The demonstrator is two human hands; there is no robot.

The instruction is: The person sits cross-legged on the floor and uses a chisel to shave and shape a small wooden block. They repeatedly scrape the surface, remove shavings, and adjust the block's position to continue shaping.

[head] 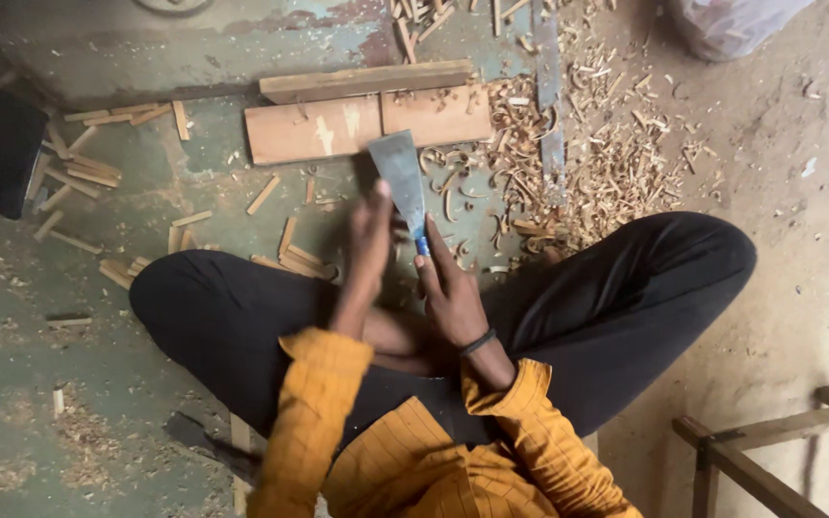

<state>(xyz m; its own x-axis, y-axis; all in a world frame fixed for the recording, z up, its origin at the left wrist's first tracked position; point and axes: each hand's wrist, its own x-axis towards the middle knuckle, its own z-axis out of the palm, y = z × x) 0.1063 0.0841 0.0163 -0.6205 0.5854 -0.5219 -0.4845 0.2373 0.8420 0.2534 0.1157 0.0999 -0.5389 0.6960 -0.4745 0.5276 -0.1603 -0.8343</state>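
Right hand (pixel 453 293) grips the blue handle of the wide scraper blade (pixel 400 177), left hand (pixel 368 235) pressed flat against it, above the plank (pixel 314 129) on the floor; steady alignment comes next.

Dim, soft daylight, brighter at right; slight blur, shadowed left corners.

The floor (pixel 146 58) is worn concrete, stained greenish at the left and bare grey at the right. On it lie two flat wooden boards (pixel 367 125) end to end, with a narrower plank (pixel 365 81) touching their far edge. Curled wood shavings (pixel 606 144) are heaped to the right of the boards. Short wooden sticks (pixel 79 173) are scattered at the left, near a dark block (pixel 2 153).
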